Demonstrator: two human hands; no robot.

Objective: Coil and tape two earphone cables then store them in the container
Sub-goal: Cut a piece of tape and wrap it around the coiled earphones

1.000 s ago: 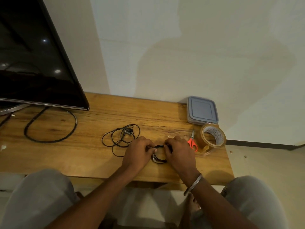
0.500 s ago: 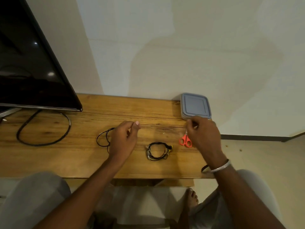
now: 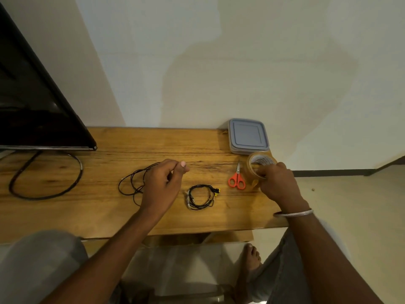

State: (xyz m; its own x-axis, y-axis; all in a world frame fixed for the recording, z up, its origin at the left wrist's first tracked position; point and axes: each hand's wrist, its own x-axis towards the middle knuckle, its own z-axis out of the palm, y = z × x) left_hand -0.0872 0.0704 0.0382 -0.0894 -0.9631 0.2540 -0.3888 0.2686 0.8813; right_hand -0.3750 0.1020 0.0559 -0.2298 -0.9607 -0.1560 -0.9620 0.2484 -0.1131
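Note:
A coiled black earphone cable lies on the wooden table between my hands. A second, loose black earphone cable lies to the left, partly hidden under my left hand, whose fingers are curled with nothing in them. My right hand grips the brown tape roll, which stands tilted near the table's right end. The grey lidded container sits shut at the back right, against the wall.
Orange-handled scissors lie just left of the tape roll. A black screen stands at the back left with a thick black cable looped on the table below it. My knees are under the front edge.
Both hands let go of the coiled cable, which stays on the table. My left hand moved left over the loose cable. My right hand moved right and took hold of the tape roll.

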